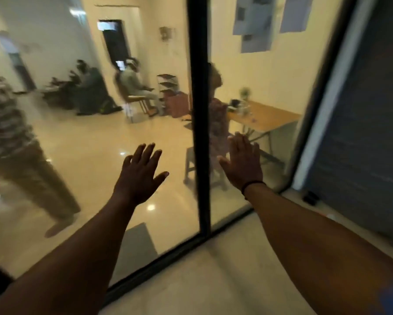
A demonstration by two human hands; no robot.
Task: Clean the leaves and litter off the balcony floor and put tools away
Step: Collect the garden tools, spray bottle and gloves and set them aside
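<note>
Head view, blurred by motion. Both hands raised toward a glass door w/ a dark vertical frame post (197,110) between two panes. Left hand (141,176): palm forward, fingers spread apart, empty, in front of the left pane (100,155), left of the post; contact w/ the glass cannot be told. Right hand (243,164): palm forward, fingers straight and nearly together, thumb out to the left, empty, set against or just before the right pane (270,76), right of the post. Dark wristband (252,186) on the right wrist.

Balcony floor (225,269): pale slab at the near side of the dark bottom track (168,255), running to the lower right edge; the visible part is bare, no tools seen. Small dark object (310,197) lies by the door's right frame, type unclear.

Through the glass: lit room, glossy floor, person standing at the left edge (16,144), seated persons along the far wall (134,87), wooden table (266,119) near the right pane, a stool (192,164) behind the post.
</note>
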